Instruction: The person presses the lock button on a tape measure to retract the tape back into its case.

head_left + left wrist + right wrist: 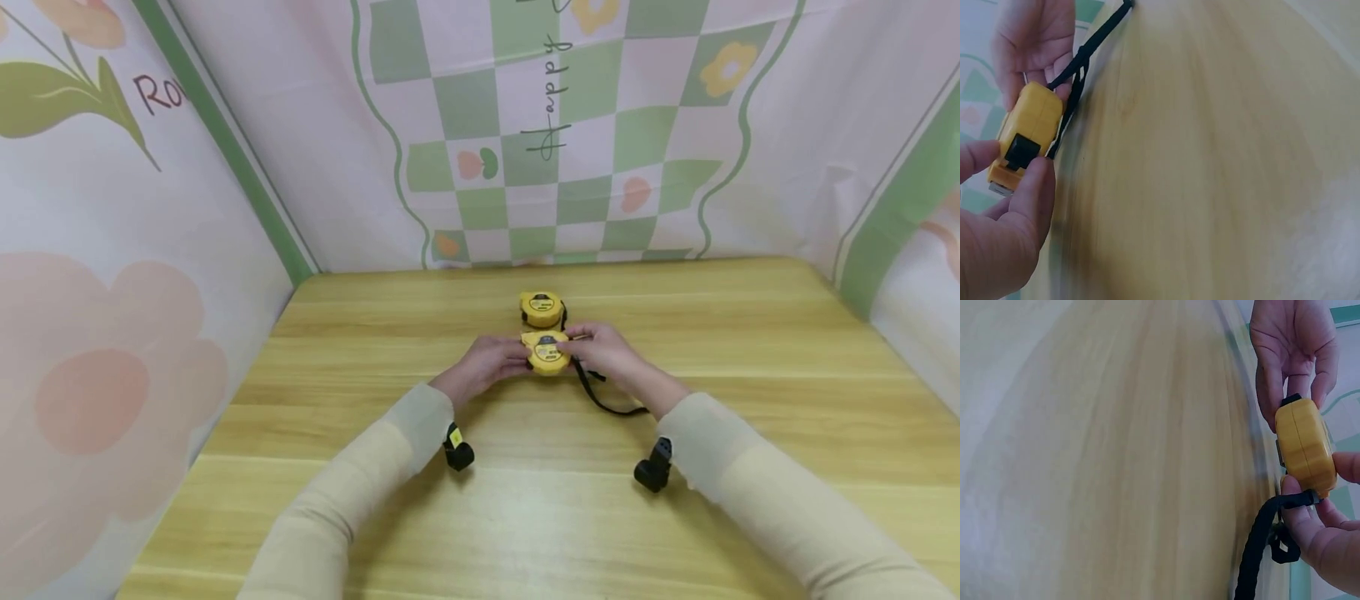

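Observation:
Both hands hold one yellow tape measure (547,353) just above the wooden table, its round label facing up. My left hand (489,363) pinches the end with the black lock button (1021,151) and the metal hook (1001,189). At the opposite end, the thumb and fingers of my right hand (609,353) grip the case beside the black wrist strap (1260,537). That strap trails down toward the right forearm in the head view. Right behind the held one, a second yellow tape measure (541,308) lies on the table.
The wooden table (555,517) ends at a back wall of printed cloth (465,104), with more cloth along the left and right sides. Black wrist cameras (459,450) hang under both sleeves, close over the tabletop.

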`<state>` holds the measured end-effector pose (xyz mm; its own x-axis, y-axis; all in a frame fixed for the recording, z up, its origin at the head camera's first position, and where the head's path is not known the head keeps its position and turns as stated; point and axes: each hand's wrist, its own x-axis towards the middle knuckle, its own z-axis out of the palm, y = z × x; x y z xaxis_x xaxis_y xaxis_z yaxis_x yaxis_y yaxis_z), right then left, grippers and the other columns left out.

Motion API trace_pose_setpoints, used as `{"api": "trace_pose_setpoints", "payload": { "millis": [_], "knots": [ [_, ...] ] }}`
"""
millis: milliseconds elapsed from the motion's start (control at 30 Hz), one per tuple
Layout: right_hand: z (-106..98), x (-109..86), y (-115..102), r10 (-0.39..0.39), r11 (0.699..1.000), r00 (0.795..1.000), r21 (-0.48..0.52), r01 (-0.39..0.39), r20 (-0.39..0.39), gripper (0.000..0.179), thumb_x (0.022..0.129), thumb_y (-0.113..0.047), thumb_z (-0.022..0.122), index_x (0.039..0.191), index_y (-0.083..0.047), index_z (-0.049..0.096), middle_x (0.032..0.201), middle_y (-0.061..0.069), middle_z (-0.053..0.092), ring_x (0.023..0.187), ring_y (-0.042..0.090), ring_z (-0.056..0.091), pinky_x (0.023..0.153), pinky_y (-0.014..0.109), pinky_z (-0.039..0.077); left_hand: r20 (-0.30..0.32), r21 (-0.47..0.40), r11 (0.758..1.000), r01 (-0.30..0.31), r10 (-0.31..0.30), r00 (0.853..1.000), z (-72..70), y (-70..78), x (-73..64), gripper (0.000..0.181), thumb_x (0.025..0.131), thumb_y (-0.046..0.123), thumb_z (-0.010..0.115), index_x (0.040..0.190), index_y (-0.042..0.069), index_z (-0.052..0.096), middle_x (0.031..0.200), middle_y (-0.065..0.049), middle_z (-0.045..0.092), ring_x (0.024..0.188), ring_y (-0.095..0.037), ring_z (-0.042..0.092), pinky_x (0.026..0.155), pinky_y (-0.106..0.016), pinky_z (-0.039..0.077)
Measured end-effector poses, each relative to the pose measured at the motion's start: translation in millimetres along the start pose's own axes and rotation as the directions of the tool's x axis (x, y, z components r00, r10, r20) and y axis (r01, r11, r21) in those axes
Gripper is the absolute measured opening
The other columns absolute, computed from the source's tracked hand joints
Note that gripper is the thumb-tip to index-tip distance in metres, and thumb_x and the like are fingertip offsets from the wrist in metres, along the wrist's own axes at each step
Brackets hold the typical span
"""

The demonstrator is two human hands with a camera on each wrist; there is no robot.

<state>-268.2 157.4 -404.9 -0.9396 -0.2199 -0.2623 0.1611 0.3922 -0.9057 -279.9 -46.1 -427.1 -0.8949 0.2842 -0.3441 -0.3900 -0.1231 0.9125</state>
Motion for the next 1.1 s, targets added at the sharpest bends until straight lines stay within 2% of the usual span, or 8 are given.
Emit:
{"api": "trace_pose_setpoints", "payload": {
  "millis": [367,600,800,1100],
  "knots": [
    [8.9,4.6,-0.9,0.023,0.998,0.999,-0.057,-0.026,-0.048,0.047,0.098,-0.017,0.058,0.134,0.011,0.045,0.132,0.026,0.051,0.106,0.03,0.059,0.091,0.037,0.052,-0.064,0.084,0.996,0.007,-0.002,0.998,-2.7,0.2,1.9,0.033,0.088,-0.006,0.065,0.12,-0.015,0.058,0.115,-0.025,0.064,0.103,-0.033,0.066,0.083,-0.03,0.057],
    [12.7,7.0,-1.6,0.036,0.993,0.997,-0.107,-0.044,-0.075,0.045,0.099,-0.018,0.057,0.134,0.008,0.047,0.131,0.024,0.052,0.104,0.029,0.061,0.088,0.037,0.053,-0.102,0.136,0.991,0.005,0.009,0.995,-2.8,-0.3,4.7,0.036,0.088,-0.003,0.067,0.121,-0.013,0.058,0.114,-0.023,0.065,0.099,-0.03,0.068,0.081,-0.028,0.058],
    [12.3,7.6,-1.2,0.025,0.993,0.996,-0.114,-0.035,-0.085,0.045,0.098,-0.016,0.058,0.133,0.009,0.047,0.13,0.025,0.052,0.11,0.031,0.057,0.088,0.037,0.053,-0.118,0.193,0.981,0.009,0.014,0.993,-0.5,1.0,4.0,0.037,0.087,-0.002,0.069,0.121,-0.012,0.059,0.113,-0.022,0.066,0.097,-0.029,0.069,0.079,-0.027,0.058],
    [12.5,7.7,-0.8,0.008,0.987,0.995,-0.159,-0.023,-0.097,0.044,0.097,-0.016,0.059,0.131,0.01,0.049,0.129,0.025,0.054,0.11,0.032,0.058,0.092,0.04,0.052,-0.124,0.264,0.964,0.012,0.021,0.992,-1.4,0.6,4.3,0.037,0.088,0.003,0.07,0.121,-0.009,0.061,0.11,-0.019,0.068,0.093,-0.025,0.07,0.076,-0.026,0.058]
  ]
}}
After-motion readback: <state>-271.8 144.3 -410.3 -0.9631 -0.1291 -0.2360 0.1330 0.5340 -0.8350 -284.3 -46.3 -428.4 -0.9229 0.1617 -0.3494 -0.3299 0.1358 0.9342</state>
